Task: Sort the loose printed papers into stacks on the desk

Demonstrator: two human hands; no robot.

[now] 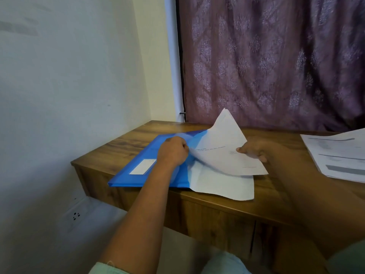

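Note:
A blue plastic folder (146, 155) with a white label lies on the wooden desk (122, 143) at its left end. My left hand (173, 151) is curled at the folder's open edge and grips the folder's translucent flap. My right hand (254, 149) pinches a printed sheet (223, 149) by its right side and holds it lifted and tilted, one corner pointing up. Another white sheet (223, 184) lies flat under it, half out of the folder and over the desk's front edge. A stack of printed papers (339, 155) rests at the desk's right.
A pale wall stands close on the left, with a socket (76, 215) low down below the desk. A purple patterned curtain (276, 60) hangs behind the desk. The desk's front edge runs diagonally from left to lower right.

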